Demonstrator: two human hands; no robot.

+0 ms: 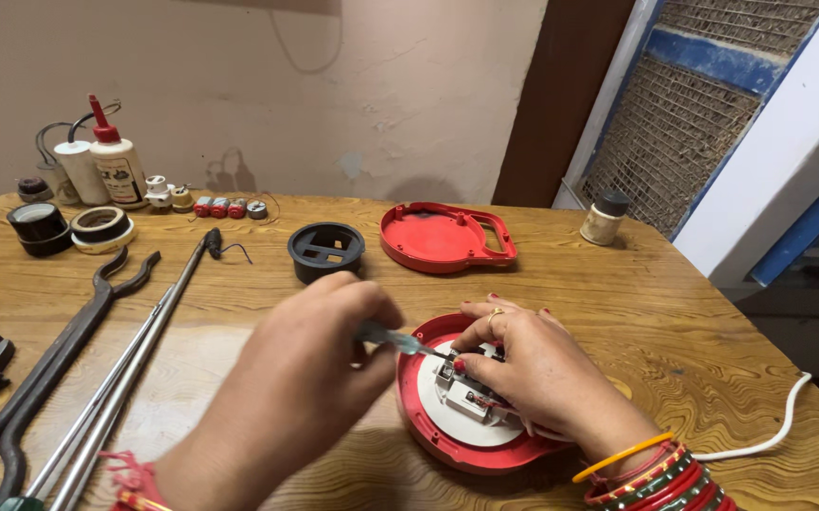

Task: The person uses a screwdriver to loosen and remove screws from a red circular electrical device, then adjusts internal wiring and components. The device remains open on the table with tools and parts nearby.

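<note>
My left hand grips a screwdriver with a clear handle; its tip points right into a small metal and white part. That part sits inside a round red housing with a white disc on the wooden table. My right hand rests on top of the housing, with its fingers pinching the metal part beside the screwdriver tip. A white cable trails off from under my right wrist.
A red lid with a handle and a black round insert lie behind the housing. Long metal tongs and rods lie at the left. Tape rolls, a glue bottle, small motors and a small jar stand at the back.
</note>
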